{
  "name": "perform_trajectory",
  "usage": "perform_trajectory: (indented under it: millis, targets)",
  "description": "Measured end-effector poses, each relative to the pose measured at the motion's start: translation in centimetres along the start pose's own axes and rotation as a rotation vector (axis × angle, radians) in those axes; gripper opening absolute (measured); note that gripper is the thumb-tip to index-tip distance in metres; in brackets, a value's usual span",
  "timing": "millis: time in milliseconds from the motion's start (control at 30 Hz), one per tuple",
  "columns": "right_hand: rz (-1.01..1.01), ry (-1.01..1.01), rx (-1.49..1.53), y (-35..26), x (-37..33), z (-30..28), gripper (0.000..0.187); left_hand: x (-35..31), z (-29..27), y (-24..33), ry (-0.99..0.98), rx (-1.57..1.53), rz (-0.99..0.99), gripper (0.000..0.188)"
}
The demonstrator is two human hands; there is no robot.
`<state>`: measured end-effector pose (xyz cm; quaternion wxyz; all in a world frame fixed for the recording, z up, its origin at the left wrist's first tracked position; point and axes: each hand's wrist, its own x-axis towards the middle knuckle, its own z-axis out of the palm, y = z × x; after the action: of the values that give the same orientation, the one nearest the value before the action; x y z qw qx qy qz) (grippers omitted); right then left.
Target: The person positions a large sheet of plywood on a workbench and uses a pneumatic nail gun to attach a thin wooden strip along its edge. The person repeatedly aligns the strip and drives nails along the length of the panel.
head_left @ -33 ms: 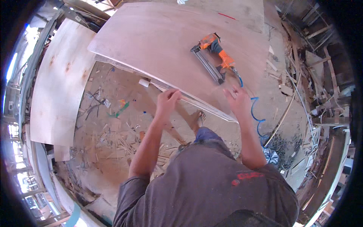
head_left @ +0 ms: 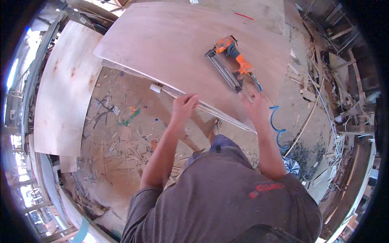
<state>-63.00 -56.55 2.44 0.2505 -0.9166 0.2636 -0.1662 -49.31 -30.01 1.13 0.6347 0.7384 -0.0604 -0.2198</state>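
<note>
A large reddish-brown plywood panel (head_left: 162, 44) spans the area in front of me. On it lies an orange and black nail gun (head_left: 233, 60) with a long grey magazine and a blue air hose (head_left: 276, 128). My left hand (head_left: 184, 108) is at the panel's near edge, its fingers bent and pressed together; whatever they may hold is hidden. My right hand (head_left: 256, 107) is over the panel's near right corner, just below the end of the magazine. Its fingers are apart and I see nothing in them.
A paler plywood sheet (head_left: 65, 89) stands at the left. Wood scraps and debris (head_left: 133, 150) litter the floor around my feet. Timber offcuts (head_left: 308, 95) and long strips lie at the right. A thin red stick (head_left: 244, 16) rests at the panel's far side.
My left hand has shifted a little to the right along the panel's near edge. My right hand has moved slightly, and the nail gun lies as before.
</note>
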Motion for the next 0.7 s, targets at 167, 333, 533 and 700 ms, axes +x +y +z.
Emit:
perform_trajectory:
  millis: [167,333,533,700]
  targets:
    - [0.184,-0.128,0.028,0.7,5.0,3.9,0.066,6.2,5.3,1.1,-0.1,-0.258,-0.203,0.028]
    - [0.42,-0.224,0.1,-1.7,7.3,3.2,0.075,12.5,7.4,2.3,-0.293,-0.269,-0.422,0.037]
    - [0.48,-0.017,0.145,-2.9,6.3,4.4,0.065,14.0,9.6,3.6,-0.333,-0.419,-0.552,0.03]
    - [0.67,-0.029,0.339,-5.2,6.2,4.1,0.053,14.7,9.5,4.0,-0.392,-0.39,-0.533,0.031]
